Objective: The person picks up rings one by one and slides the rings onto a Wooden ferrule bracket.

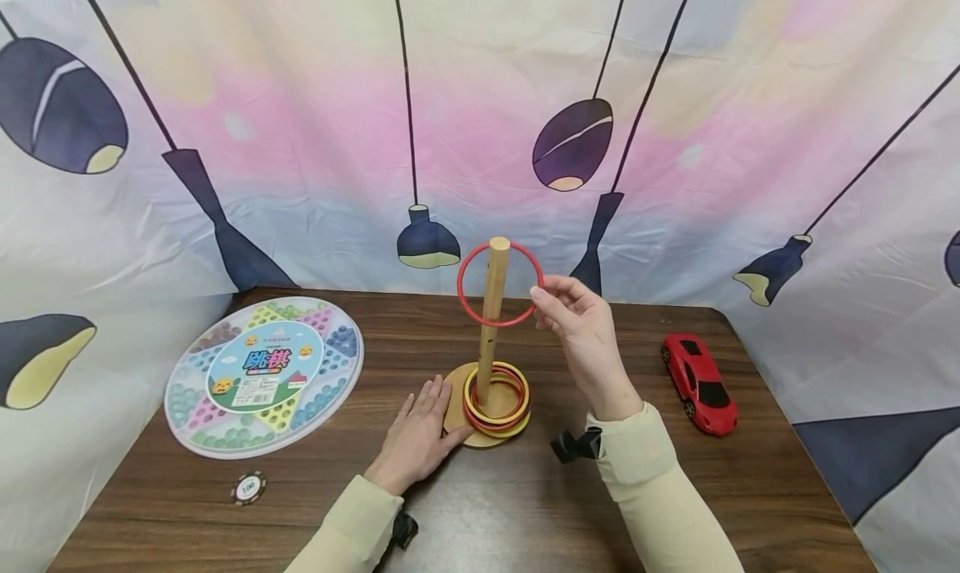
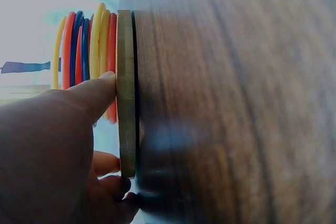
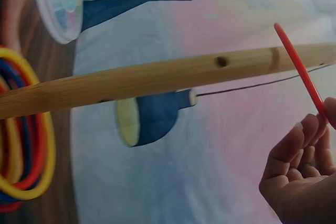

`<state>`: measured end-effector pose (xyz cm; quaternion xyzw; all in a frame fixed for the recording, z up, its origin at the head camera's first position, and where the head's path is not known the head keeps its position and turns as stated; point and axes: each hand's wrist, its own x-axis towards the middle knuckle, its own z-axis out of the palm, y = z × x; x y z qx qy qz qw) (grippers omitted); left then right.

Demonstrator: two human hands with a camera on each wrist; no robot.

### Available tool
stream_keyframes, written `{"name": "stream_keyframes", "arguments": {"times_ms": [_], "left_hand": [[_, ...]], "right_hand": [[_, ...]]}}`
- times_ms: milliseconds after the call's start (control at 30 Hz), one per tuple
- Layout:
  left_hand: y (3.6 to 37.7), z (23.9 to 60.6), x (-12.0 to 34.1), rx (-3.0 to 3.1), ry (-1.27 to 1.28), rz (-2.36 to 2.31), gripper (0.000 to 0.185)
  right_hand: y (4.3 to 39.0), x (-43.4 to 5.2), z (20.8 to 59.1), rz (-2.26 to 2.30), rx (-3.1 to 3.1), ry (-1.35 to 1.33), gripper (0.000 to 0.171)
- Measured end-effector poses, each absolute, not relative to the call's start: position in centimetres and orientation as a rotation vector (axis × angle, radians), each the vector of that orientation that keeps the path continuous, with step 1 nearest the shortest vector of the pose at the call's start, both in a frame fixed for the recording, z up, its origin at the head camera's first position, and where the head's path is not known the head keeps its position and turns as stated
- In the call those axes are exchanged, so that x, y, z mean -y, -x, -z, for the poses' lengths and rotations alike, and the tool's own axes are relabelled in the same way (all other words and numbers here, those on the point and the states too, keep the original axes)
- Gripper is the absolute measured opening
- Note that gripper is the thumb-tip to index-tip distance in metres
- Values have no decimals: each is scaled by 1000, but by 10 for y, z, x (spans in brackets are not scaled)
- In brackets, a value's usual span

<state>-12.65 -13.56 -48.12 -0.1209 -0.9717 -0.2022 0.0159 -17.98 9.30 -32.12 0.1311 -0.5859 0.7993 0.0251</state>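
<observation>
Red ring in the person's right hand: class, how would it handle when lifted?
The red ring probably stays stiff, keeping its round shape though the right hand pinches only one edge. Its thin band suggests it is light. Set on edge, it could roll.

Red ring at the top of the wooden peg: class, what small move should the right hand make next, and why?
Probably lower the red ring a little further down the peg, then release it. The right hand pinches the ring's edge, the ring already encircles the peg near its top, and the left hand rests against the base, so it should drop onto the stacked rings.
</observation>
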Motion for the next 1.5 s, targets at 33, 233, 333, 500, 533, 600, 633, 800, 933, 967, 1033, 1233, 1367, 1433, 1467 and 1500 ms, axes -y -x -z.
{"name": "stream_keyframes", "arguments": {"times_ms": [33,233,333,500,533,600,633,800,933,967,1033,1233,1367,1433,1467,1500], "left_hand": [[127,481,136,3022,377,628,85],[126,481,136,3029,379,619,84],[126,481,136,3022,384,612,83],[126,482,137,3020,391,610,82],[126,482,137,3023,389,611,82],[126,482,137,3027,385,614,82],[126,482,137,3028,383,615,82],[125,481,137,3036,374,619,83],[125,481,136,3035,372,624,83],[126,481,136,3034,372,624,83],[126,480,135,3029,379,629,83],[127,481,136,3024,385,625,81],[127,481,136,3024,381,615,81],[127,481,135,3019,382,613,81],[127,481,135,3016,382,611,81],[127,481,135,3013,383,610,81]], "right_hand": [[180,-94,325,-2478,1840,-382,21],[182,-103,352,-2486,2009,-254,20],[184,-108,365,-2423,2133,-207,23],[189,-115,387,-2294,2336,-148,26],[190,-116,391,-2273,2369,-139,26],[191,-118,398,-2240,2427,-128,26],[192,-119,401,-2226,2454,-129,26],[193,-120,411,-2171,2538,-146,22],[193,-119,414,-2155,2564,-161,22],[193,-119,415,-2151,2570,-162,22],[193,-119,417,-2136,2592,-166,23],[193,-118,424,-2086,2687,-164,22],[192,-117,429,-2062,2728,-171,21],[192,-116,430,-2040,2751,-179,22],[191,-116,430,-2029,2762,-181,22],[191,-115,431,-2018,2773,-179,22]]}}
